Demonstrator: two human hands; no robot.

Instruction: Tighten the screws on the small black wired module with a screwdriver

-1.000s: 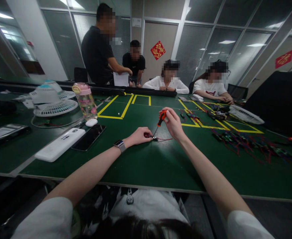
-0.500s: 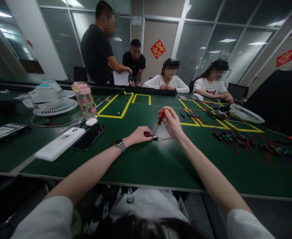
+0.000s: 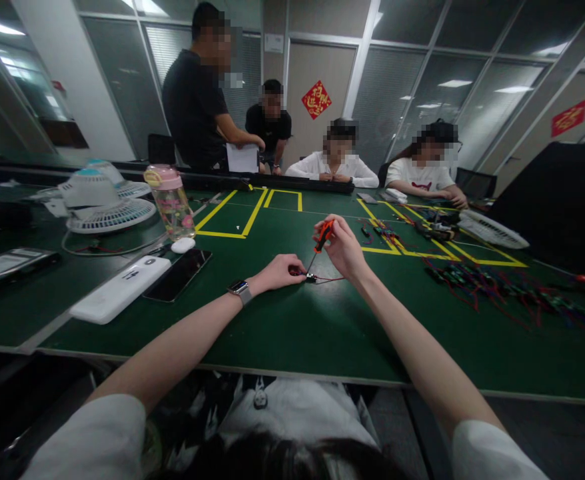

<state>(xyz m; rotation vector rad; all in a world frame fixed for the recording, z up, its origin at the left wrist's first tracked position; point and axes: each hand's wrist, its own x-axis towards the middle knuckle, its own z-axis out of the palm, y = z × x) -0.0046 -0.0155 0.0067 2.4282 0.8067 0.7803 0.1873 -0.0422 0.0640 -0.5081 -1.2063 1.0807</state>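
Note:
My right hand point(image 3: 343, 248) is closed round a small screwdriver point(image 3: 322, 239) with an orange and black handle, its tip pointing down at a tiny part point(image 3: 309, 277) with red wires on the green table point(image 3: 292, 320). My left hand point(image 3: 278, 272), a watch point(image 3: 239, 290) on its wrist, pinches that small part from the left and holds it against the table. Both hands meet near the table's middle.
To the left lie a white power bank point(image 3: 120, 289), a dark phone point(image 3: 178, 274), a pink-lidded bottle point(image 3: 170, 202) and a white fan point(image 3: 100, 201). Tangled red wires and parts point(image 3: 492, 283) spread on the right. Yellow tape boxes point(image 3: 232, 217) mark the table. Several people sit or stand at the far side.
The right hand with the screwdriver has shifted slightly left and down. The left hand stays in place on the small part.

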